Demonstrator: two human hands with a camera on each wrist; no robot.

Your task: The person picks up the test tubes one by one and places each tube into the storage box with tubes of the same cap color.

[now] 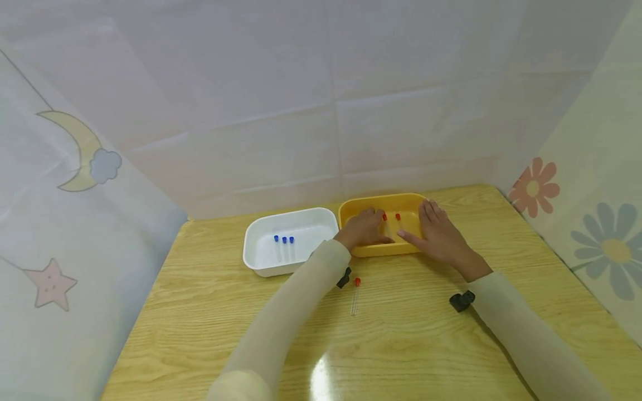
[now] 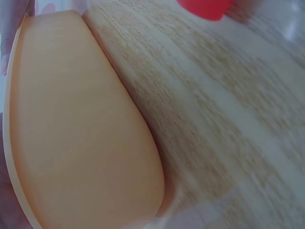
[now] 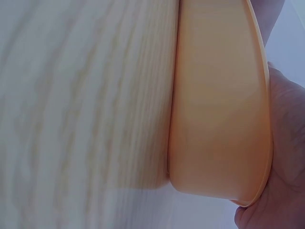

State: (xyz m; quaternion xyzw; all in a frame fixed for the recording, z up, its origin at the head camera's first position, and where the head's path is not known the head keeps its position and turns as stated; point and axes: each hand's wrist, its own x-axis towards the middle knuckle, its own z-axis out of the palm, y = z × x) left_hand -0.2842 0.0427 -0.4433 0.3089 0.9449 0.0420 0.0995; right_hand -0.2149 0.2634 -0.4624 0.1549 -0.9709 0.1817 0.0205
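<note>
My left hand (image 1: 363, 227) reaches over the left side of a yellow tray (image 1: 388, 252), its thumb and fingers spread beside a red-capped clear tube (image 1: 384, 217). A second red-capped tube (image 1: 398, 216) lies just to the right inside the tray. Over the tray's right end lies my right hand (image 1: 443, 236), fingers straight and thumb pointing inward across the front part. In the right wrist view, that hand (image 3: 288, 143) touches the rim at the tray's corner. Only a sliver of the left hand (image 2: 6, 200) shows beyond the rim in the left wrist view.
A white tray (image 1: 258, 270) stands left of the yellow one, with blue-capped tubes (image 1: 284, 240) lying inside. Another red-capped tube (image 1: 357, 282) lies on the wooden table (image 1: 401, 345) in front of the trays. A pale cloth backdrop (image 1: 281, 111) rises behind.
</note>
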